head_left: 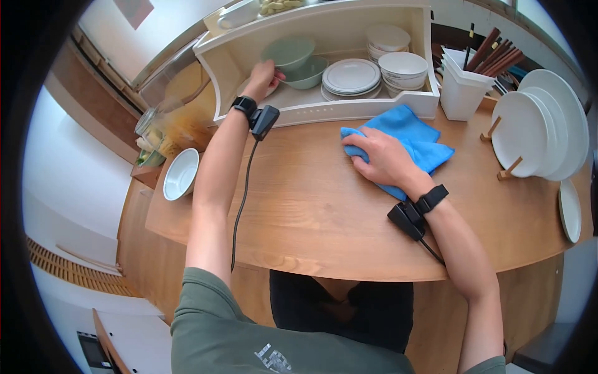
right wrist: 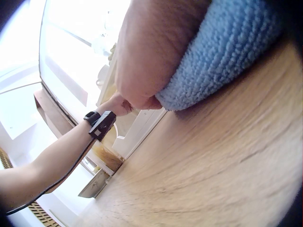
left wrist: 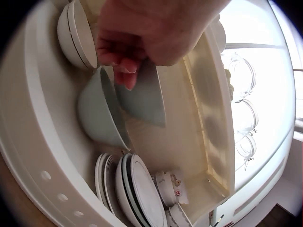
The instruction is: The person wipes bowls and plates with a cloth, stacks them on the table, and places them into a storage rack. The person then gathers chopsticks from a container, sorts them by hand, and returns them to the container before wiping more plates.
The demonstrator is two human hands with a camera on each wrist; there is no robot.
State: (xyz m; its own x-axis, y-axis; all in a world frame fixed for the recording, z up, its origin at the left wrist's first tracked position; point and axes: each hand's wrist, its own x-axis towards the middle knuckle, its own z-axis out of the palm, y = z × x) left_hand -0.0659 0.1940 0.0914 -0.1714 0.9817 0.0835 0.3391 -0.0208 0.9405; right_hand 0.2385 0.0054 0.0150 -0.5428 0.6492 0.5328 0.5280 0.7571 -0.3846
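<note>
Inside the white shelf, my left hand [head_left: 264,78] pinches the edge of a pale green bowl [head_left: 288,51]. That bowl is tilted above a second green bowl [head_left: 309,80] on the shelf floor. From the left wrist view, the fingertips [left wrist: 129,71] overlap the rim of the held bowl [left wrist: 144,101], while the lower bowl [left wrist: 97,111] sits beside it. On the table, my right hand [head_left: 386,156] grips a bunched part of a blue cloth [head_left: 408,128]; the rest spreads out in front of the shelf. Up close, the cloth [right wrist: 222,52] has a nubby texture.
Stacked white plates [head_left: 351,76] and white bowls [head_left: 403,67] stand farther right in the shelf [head_left: 311,113]. A white holder [head_left: 463,87] carries chopsticks. Large plates [head_left: 520,134] lean in a wooden rack at right. A white bowl [head_left: 180,174] lies tilted near the table's left edge.
</note>
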